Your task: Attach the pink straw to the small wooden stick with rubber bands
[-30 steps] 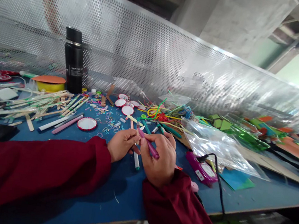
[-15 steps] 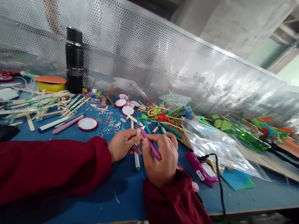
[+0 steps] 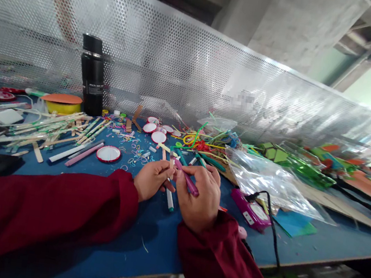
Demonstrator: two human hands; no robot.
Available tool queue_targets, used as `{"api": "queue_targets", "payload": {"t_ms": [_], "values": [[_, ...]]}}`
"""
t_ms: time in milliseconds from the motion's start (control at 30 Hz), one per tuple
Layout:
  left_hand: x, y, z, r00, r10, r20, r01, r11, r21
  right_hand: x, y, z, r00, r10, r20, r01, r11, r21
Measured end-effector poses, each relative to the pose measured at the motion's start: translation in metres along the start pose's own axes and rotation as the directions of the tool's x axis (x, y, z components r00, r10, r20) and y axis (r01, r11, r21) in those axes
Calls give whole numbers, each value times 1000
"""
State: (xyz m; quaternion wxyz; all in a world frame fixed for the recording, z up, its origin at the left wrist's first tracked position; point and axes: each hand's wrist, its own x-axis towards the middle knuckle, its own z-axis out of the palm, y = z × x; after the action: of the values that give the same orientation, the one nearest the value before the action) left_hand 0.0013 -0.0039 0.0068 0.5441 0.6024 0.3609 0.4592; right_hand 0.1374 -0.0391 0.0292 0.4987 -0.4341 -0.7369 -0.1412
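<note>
Holding a slim magenta plastic marker pen (image 3: pixel 186 182) above the near middle of the blue-topped workbench (image 3: pixel 157 237), both dark-red sleeves resting on the board. Right hand (image 3: pixel 201 202) wrapped round the pen's lower barrel, thumb and forefinger pinching it. Left hand (image 3: pixel 152 178) curled at the pen's upper end, fingertips pressed together on the tip or cap there; which of the two, cannot tell. Pen tilted, upper end toward the left hand, clear of the table.

Step in hand, by judgement: working the pen's end piece, either seating or pulling it. Next move likely calls for a firm hold on the barrel with the right and a straight push or pull along the pen's axis with the left, no twisting sideways.

Just under the hands, a white pen with a teal tip (image 3: pixel 169 198) flat on the board. Right of them, a pink box-shaped device with a black cable (image 3: pixel 251 212). Farther left, a round red-rimmed white lid (image 3: pixel 108 154), then a heap of pale wooden craft sticks (image 3: pixel 50 130). Beyond the hands, scattered small coloured loops and a tangle of bright pipe cleaners (image 3: pixel 206 140), a crumpled clear plastic bag (image 3: pixel 269 182) beside it. Farthest back, a tall black flask (image 3: pixel 92 76) upright before the perforated metal screen (image 3: pixel 182 64)
</note>
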Motion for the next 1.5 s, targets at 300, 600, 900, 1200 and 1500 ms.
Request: {"api": "queue_targets", "payload": {"t_ms": [300,600,900,1200,1500], "values": [[0,-3,-1,1000,11,2,-11,1000,18,-1,0,0,1000,-1,0,1,1000,-11],[0,-1,-1,1000,8,8,-9,1000,26,0,0,0,1000,0,-9,0,1000,2],[1,-2,-1,1000,20,20,-20,999,36,-1,0,1,1000,-3,26,3,1000,-3],[1,-3,-1,999,31,21,-31,999,28,0,0,1,1000,-6,10,6,1000,6],[1,-3,-1,1000,14,15,-14,1000,6,0,1,0,1000,-12,-2,12,1000,3]]}}
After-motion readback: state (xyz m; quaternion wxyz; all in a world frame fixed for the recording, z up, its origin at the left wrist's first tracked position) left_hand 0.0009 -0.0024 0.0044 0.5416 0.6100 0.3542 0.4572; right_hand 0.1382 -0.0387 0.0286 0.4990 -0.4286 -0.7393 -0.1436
